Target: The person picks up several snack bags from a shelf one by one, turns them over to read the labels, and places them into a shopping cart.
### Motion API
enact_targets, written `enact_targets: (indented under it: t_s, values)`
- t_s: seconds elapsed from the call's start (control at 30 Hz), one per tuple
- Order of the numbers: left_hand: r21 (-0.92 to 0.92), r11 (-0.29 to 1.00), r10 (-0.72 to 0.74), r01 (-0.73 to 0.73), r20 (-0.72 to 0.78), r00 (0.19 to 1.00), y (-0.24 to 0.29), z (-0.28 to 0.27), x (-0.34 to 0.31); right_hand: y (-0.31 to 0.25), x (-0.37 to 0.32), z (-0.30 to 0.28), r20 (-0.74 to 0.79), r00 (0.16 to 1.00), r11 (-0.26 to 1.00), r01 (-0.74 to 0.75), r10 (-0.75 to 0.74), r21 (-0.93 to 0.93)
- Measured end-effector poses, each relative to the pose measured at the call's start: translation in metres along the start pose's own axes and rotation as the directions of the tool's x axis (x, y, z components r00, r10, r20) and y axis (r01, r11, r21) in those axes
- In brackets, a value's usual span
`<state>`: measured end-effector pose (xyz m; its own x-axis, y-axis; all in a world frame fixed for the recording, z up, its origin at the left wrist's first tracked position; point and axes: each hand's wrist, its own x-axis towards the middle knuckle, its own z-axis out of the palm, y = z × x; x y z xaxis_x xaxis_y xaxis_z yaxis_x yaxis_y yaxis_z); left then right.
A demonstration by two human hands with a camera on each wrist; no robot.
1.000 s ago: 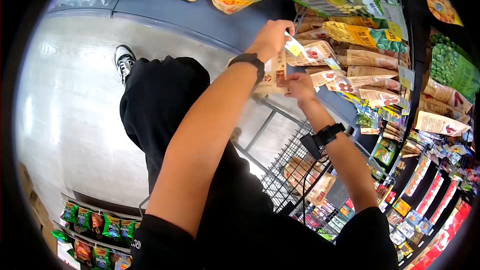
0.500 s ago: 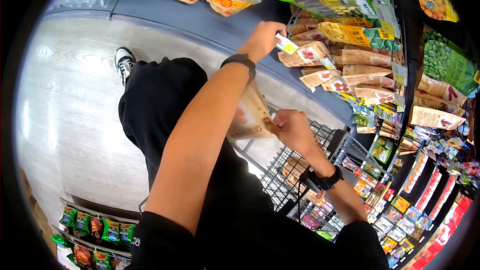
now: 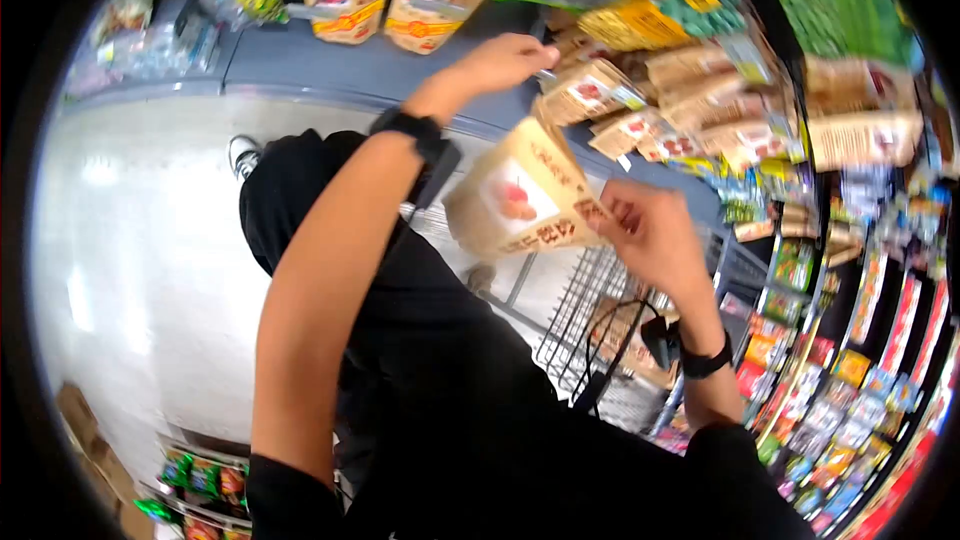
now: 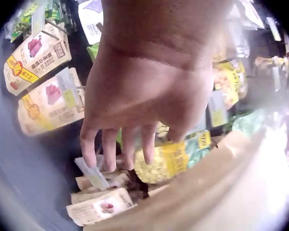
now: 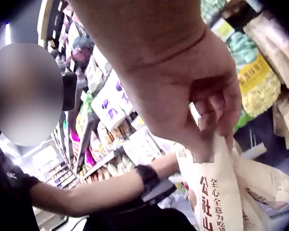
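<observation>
Head view shows the right hand (image 3: 650,235) at centre right of the frame, pinching a brown paper pouch (image 3: 520,202) by its lower corner. The pouch hangs tilted in the air in the middle of the picture, apart from the rack and above the wire basket (image 3: 585,325) at lower right. In the right wrist view the thumb and curled fingers (image 5: 216,113) close on the pouch's edge, printed side facing the camera.

The left hand (image 3: 500,62) is raised to the upper middle of the frame, at the row of hanging pouches (image 3: 590,90). From the left wrist view its fingers (image 4: 109,149) stretch down almost straight, their tips at a small price tag (image 4: 92,172) on the peg. No clamping grip shows there.

Judged from this, the step in hand is taking one pouch off the display, and the pouch looks free of its peg. Moving it on calls for keeping that corner pinch firm, since the pouch is held at one point and can swing. Lowering it calls for clearing the basket's rim, and the left hand's fingers need to come off the tag without dragging on the neighbouring pouches.
</observation>
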<state>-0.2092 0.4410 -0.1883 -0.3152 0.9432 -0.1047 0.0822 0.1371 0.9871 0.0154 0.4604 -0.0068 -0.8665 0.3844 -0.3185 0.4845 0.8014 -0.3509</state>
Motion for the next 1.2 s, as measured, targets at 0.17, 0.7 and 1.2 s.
enact_targets:
  t_s: [0.17,0.7,1.2]
  values:
    - [-0.142,0.976,0.149,-0.165,-0.118,0.982,0.109,0.034,-0.102,0.009,-0.084,-0.068,-0.269,0.962,0.932,0.05,0.051,0.358]
    - [-0.079,0.772,0.636,-0.631,0.126,0.761,0.251,0.332,-0.202,0.103,-0.322,-0.121,-0.753,0.506,0.531,0.536,0.42,0.656]
    - [-0.888,0.299,0.164,0.348,0.408,0.898,0.214,0.297,-0.16,0.141,-0.264,-0.05,-0.416,0.569,0.376,0.194,0.709,0.906]
